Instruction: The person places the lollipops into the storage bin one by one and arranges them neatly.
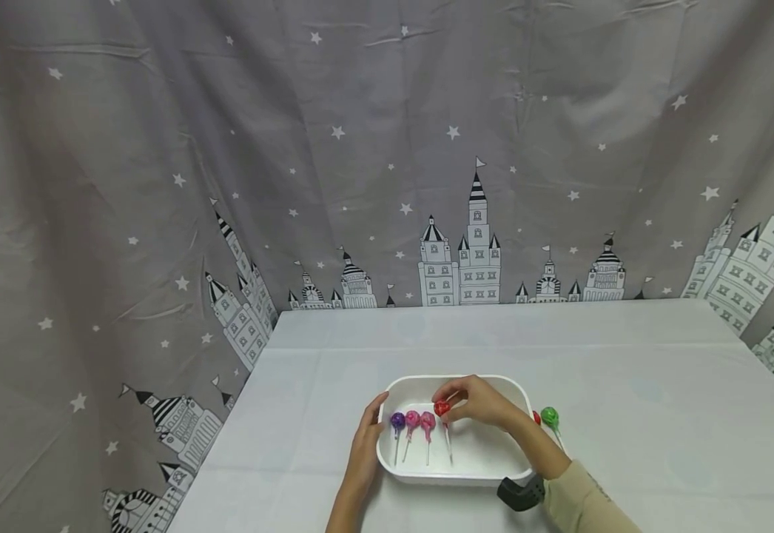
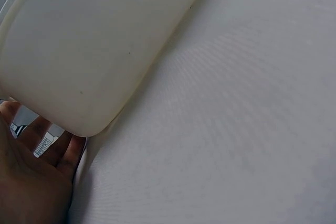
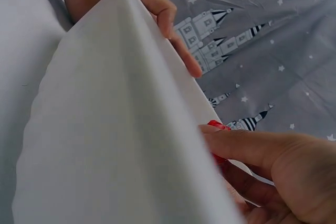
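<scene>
— Your right sleeve (image 1: pixel 583 500) is closest to us, with a black wrist strap (image 1: pixel 522 494) just past it. Where is your right hand?

— Your right hand (image 1: pixel 476 402) reaches over the white tub (image 1: pixel 453 474) from the right. Its fingers are bent and they pinch the red lollipop (image 1: pixel 442 408) by its head. The stick points down into the tub.

— And your left hand?

— Your left hand (image 1: pixel 367 437) lies flat against the tub's left wall, fingers straight, touching it.

— What is in the tub?

— One purple lollipop (image 1: pixel 396 422) and two pink lollipops (image 1: pixel 419 422) lie side by side, heads toward the back. The red one is just to their right.

— Anything outside it?

— On the worktop (image 1: pixel 627 385), just right of the tub, lies a green lollipop (image 1: pixel 550 417). Something small and red (image 1: pixel 536 417) peeks out beside it, behind your wrist.
</scene>
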{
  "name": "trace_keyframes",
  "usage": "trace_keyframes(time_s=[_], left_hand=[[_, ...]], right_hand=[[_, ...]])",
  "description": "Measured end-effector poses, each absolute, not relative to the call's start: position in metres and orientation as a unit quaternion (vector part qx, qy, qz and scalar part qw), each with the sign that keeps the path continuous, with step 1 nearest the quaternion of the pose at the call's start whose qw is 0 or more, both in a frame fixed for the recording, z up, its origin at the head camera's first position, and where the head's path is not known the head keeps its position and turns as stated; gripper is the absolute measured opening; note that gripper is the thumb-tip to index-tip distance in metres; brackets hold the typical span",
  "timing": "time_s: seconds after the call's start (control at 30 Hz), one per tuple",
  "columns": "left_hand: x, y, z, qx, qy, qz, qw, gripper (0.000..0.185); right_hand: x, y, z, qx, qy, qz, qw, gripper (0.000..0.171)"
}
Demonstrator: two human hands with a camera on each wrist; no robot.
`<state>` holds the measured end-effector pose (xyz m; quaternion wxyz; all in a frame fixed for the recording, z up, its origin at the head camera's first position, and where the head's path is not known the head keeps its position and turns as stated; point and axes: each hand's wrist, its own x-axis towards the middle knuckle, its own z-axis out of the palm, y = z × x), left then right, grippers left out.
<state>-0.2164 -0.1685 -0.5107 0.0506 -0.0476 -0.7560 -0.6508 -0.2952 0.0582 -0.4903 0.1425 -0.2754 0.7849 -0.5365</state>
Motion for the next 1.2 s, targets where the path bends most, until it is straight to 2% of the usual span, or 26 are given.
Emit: trace_keyframes(time_s=[0.6,1.2], left_hand=[[-0.2171,-0.1679,-0.5112,-0.045,-0.756,-0.651,0.048,0.050],[-0.2175,-0.1672,-0.5095,-0.039,-0.755,-0.653,0.049,0.050]], right_hand=[[-0.2978,0.0588,-0.4982,-0.287,0.791,-0.514,0.164,0.028],[-0.2951,0.0592,-0.5007,-0.287,0.808,-0.490,0.155,0.026]])
